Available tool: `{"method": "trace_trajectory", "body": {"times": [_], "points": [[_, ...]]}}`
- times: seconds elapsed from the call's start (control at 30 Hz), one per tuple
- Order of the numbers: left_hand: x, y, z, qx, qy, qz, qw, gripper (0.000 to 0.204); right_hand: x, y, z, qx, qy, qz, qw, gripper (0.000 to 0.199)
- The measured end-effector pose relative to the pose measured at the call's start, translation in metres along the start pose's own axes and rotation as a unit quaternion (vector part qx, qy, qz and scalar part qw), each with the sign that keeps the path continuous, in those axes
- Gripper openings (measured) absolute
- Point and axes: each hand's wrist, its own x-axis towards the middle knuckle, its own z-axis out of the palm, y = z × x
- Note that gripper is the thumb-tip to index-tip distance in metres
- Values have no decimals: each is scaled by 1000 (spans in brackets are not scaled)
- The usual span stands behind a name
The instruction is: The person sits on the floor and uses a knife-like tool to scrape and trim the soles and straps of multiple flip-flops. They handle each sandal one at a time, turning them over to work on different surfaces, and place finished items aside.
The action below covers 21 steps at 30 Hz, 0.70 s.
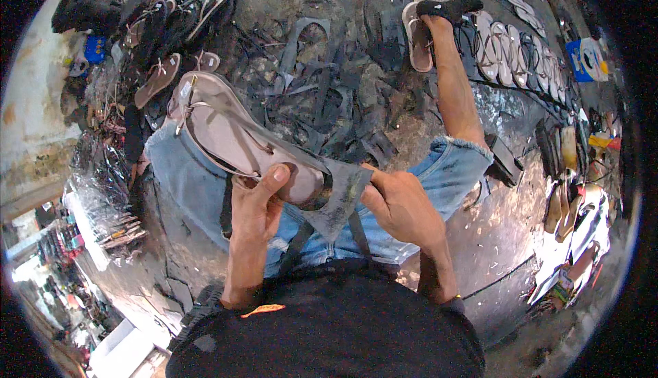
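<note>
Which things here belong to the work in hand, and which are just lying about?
Work in hand:
sandal, in the left hand
grey sheet, in the right hand

Seemingly lying about:
row of sandals, upper right
dark floor scraps

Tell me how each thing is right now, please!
Left hand: closed on the sandal's heel end
Right hand: fingers curled, at the grey sheet's edge
Sandal: held up, footbed showing
Grey sheet: sticking out past the heel
Dark scraps: scattered on the floor
Pale sandals: lined up
Jeans: smudged
</note>
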Motion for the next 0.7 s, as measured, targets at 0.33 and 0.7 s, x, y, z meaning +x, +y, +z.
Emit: {"method": "trace_trajectory", "body": {"times": [0.33, 0.7], "points": [[-24, 4, -38, 37, -11, -107, 994, 50, 35, 24, 89, 94, 169, -129, 973, 23], [187, 201, -39, -210, 71, 159, 962, 103, -95, 52, -25, 370, 597, 63, 709, 31]]}}
